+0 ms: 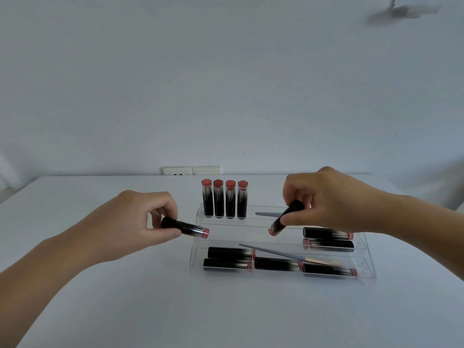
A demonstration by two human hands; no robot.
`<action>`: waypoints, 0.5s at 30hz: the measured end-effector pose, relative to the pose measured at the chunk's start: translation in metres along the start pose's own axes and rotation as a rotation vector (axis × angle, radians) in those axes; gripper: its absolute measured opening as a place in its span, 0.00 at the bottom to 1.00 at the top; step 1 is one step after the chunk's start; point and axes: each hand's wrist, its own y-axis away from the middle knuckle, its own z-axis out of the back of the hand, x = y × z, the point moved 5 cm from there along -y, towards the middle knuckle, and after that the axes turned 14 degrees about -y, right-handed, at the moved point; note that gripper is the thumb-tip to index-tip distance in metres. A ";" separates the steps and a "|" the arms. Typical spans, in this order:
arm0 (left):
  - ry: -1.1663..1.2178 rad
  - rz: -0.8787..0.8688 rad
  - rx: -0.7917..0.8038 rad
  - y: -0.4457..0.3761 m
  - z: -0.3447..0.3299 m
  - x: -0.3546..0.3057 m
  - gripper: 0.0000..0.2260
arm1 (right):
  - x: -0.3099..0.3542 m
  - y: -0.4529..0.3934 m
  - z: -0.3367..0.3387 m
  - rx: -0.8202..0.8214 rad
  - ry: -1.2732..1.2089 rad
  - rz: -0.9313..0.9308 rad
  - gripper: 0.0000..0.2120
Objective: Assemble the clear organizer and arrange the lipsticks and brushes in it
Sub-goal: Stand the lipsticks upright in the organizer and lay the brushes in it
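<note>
A clear tiered organizer (369,277) stands on the white table. Several black lipsticks with red ends (224,199) stand upright in its back row at the left. More lipsticks (227,258) lie flat in the front and middle tiers. A grey brush (276,252) lies slanted across the front tier, and another brush (267,214) lies in the back row, partly hidden. My left hand (140,219) pinches a lipstick (187,228) held level just left of the organizer. My right hand (326,199) pinches a second lipstick (283,221), tilted red end down over the middle tier.
The white table (100,310) meets a white wall at its far edge, where a double wall socket (190,170) sits behind the organizer. A blurred grey shape (401,12) hangs at the upper right.
</note>
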 end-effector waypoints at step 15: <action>0.232 -0.095 0.119 -0.003 -0.022 -0.008 0.13 | -0.018 0.004 -0.017 0.076 -0.441 -0.104 0.11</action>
